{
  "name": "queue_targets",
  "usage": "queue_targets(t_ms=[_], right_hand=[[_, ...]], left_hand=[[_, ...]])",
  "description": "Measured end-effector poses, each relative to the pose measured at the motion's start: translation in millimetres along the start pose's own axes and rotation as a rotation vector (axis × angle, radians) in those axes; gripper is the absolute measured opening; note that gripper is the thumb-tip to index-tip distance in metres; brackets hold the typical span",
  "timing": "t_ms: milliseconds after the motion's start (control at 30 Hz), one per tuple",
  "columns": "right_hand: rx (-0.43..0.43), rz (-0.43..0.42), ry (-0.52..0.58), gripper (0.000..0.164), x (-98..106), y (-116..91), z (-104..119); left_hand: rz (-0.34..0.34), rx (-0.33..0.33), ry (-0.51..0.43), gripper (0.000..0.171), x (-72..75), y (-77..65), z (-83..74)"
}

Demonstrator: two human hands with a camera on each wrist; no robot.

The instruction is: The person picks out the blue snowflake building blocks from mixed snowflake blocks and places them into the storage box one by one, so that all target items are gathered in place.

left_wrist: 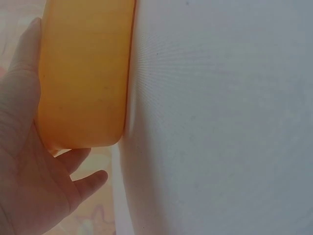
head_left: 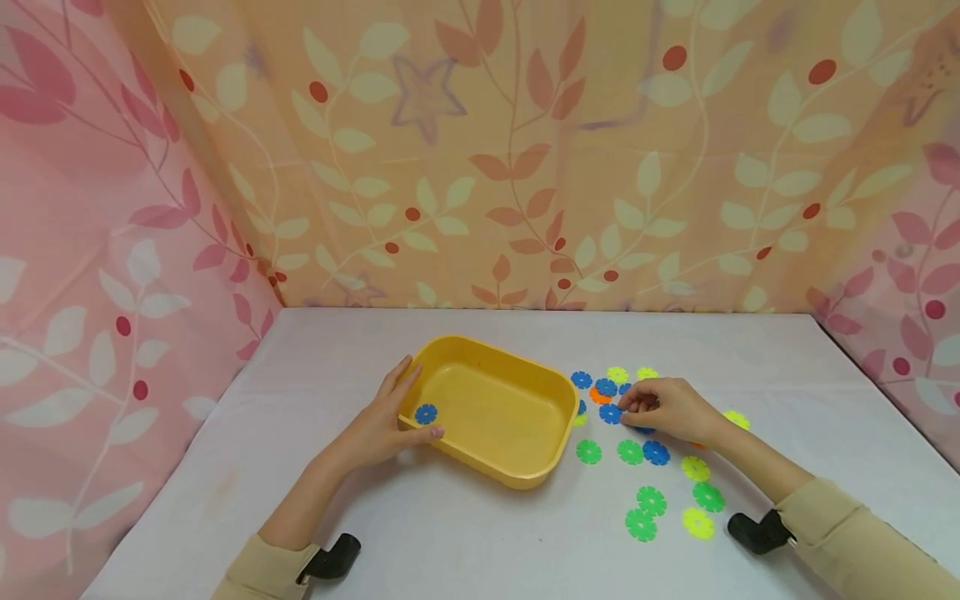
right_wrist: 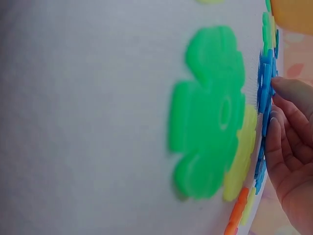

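Observation:
A yellow plastic tray (head_left: 495, 477) stands on the table, one blue notched disc (head_left: 426, 414) lying inside at its left end. My left hand (head_left: 378, 425) grips the tray's left end, with the thumb over the near rim and the fingers along the outer side. The left wrist view shows that hand (left_wrist: 34, 181) against the tray's orange-tinted wall (left_wrist: 85, 83). To the right of the tray, my right hand (head_left: 667, 408) pinches the edge of a blue notched disc (head_left: 611, 414) low over the table. In the right wrist view its fingertips meet blue plastic (right_wrist: 266, 78).
Several flower-shaped discs are scattered right of the tray: green (head_left: 641, 525), yellow (head_left: 698, 523), blue (head_left: 656, 453) and orange (head_left: 600, 396). Some overlap. White cloth covers the table (head_left: 450, 542); patterned curtains (head_left: 510, 167) hang behind it and at both sides.

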State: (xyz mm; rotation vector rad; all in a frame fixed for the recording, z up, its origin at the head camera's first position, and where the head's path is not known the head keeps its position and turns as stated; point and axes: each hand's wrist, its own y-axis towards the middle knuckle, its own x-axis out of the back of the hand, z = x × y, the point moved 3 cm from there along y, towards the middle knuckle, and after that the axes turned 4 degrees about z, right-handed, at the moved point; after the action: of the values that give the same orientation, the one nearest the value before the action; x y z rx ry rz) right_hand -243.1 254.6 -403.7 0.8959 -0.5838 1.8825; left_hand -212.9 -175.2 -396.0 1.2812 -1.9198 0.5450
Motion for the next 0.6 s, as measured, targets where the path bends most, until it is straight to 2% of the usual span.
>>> queue_targets(t_ms=[367,600], right_hand=[[0.014,-0.028,-0.028,0.017,-1.3,1.8,-4.3],[0.009,-0.049,0.001,0.021,0.4,0.6,-4.6]], left_hand=[[-0.005,0.000,0.012,0.106,-0.2,0.2,-0.2],[0.003,0.008,0.001,0.107,0.2,-0.6,-0.1]])
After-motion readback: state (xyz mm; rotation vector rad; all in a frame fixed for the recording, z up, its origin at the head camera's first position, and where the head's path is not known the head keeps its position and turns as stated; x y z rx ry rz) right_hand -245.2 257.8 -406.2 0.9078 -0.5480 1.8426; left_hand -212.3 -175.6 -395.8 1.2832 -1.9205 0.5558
